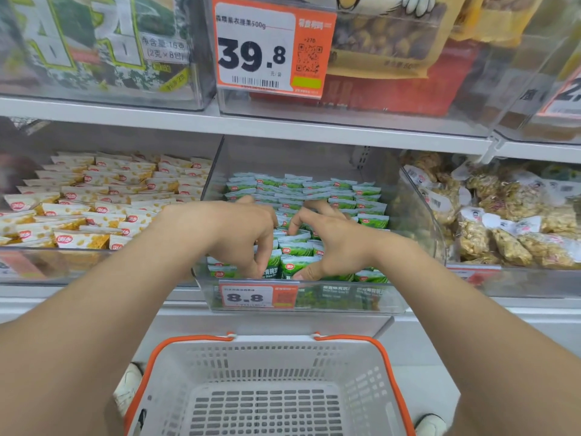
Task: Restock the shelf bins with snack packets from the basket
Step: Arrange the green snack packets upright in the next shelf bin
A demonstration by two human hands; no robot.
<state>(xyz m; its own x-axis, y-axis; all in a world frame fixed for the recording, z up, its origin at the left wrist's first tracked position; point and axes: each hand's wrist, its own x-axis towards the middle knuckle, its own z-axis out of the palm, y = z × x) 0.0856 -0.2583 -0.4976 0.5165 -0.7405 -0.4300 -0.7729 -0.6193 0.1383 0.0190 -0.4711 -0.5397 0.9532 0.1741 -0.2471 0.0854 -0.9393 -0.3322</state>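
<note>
- You're curling L hand (239, 234) & R hand (336, 247) round green packets (297, 264) at the front of the middle bin (393, 305), prob. standing them upright, labels out.
- Basket (270, 357) below is showing no packets (likely last batch).

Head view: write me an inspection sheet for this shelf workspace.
Surface: white shelf under the bins.
Job's things: green packets fill the middle bin in rows; basket below shows no packets.
Clutter: nothing seen.
Hands: left hand and right hand both in the middle bin, fingers curled on green packets near its front.
Cables: nothing seen.
Surroundings: yellow packets in the left bin, bagged snacks in the right bin, price tags, larger bags above.
</note>
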